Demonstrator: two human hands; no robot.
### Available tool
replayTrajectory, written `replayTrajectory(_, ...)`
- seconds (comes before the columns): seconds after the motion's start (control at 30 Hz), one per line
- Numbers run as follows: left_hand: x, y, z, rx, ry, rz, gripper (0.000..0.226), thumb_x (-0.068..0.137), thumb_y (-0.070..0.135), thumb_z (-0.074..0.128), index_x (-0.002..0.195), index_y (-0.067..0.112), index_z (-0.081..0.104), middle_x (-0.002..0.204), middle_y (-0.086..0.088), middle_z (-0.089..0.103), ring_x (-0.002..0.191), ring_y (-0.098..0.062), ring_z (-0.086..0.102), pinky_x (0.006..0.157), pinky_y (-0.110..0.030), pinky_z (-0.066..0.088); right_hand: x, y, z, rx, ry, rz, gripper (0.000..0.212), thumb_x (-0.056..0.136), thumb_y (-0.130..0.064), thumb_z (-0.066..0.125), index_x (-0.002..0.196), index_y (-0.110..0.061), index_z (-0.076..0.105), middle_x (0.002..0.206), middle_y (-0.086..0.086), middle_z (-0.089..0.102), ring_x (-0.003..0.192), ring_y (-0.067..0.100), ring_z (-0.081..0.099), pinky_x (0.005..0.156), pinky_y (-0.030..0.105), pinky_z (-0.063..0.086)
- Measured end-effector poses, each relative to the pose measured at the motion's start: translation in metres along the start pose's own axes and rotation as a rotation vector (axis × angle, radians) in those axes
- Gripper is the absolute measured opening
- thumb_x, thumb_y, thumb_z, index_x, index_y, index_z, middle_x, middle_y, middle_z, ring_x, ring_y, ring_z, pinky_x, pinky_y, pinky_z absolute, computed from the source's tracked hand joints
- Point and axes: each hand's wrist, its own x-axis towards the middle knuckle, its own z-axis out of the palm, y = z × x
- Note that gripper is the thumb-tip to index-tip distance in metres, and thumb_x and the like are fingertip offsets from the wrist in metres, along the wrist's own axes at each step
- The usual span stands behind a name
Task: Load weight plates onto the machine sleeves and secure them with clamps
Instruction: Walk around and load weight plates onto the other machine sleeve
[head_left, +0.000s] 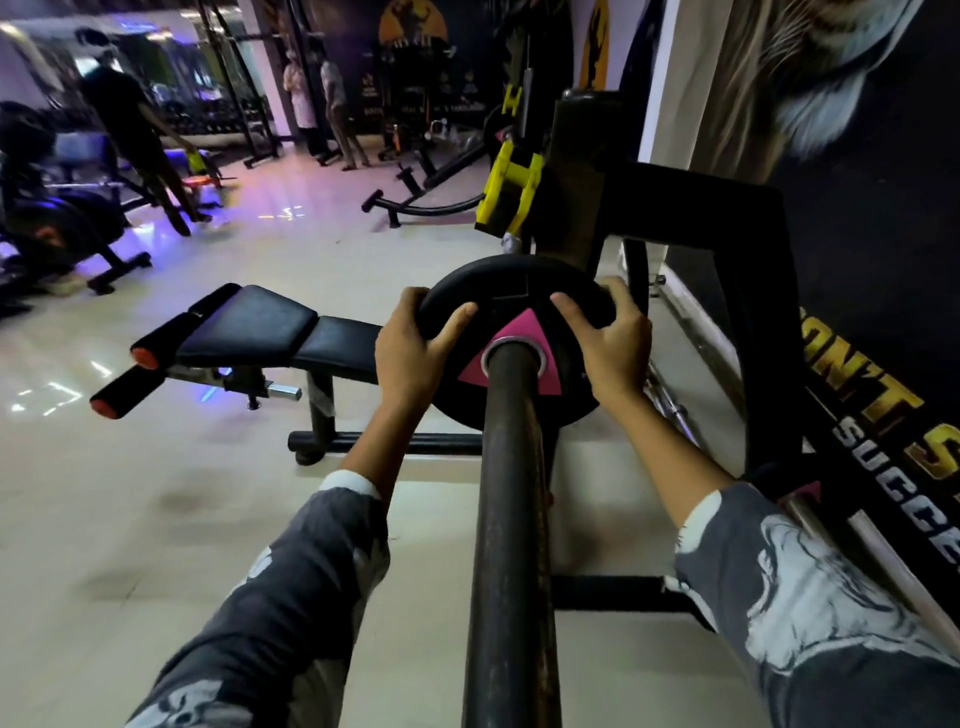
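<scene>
Closest to the person ran the machine sleeve, a thick, dark, scuffed steel tube. Its long axis led straight away from them toward the black box-section frame at its far end. Left of the sleeve stood a bench with smooth black padding and foam rollers capped in orange, on glossy pale floor tiles.

Threaded on the sleeve, well along it toward the frame, sat the weight plate. It was a round, matte black disc with a pink triangle around its chromed bore, its face square to the tube. The left hand gripped the rim on the sleeve's left and the right hand the rim on its right. Each had its fingers curled over the edge and its thumb on the near face, and neither looked nearer than the other.

I'd judge the coming move turned on that axis: the plate could only slide along the tube, away from the person, pushed evenly so the bore did not bind. Whether it was fully seated I could not tell. Above the sleeve's far end hung a yellow moulded piece, perhaps a clamp.
</scene>
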Motion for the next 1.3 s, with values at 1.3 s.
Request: replayTrajectory(1.3, -0.417, 0.132, -0.097, 0.215, -0.365, 0.251, 0.025, 0.091, 0.026, 0.059, 0.104, 0.005, 0.06, 0.097, -0.014, 0.064, 0.09, -0.031, 0.061, 0.076, -0.042, 0.05, -0.359, -0.068, -0.285, -0.252, -0.305, 0.051, 0.027, 0.091, -0.031, 0.051, 0.092, -0.005, 0.061, 0.092, 0.011, 0.063, 0.09, 0.027, 0.06, 0.077, 0.026, 0.043)
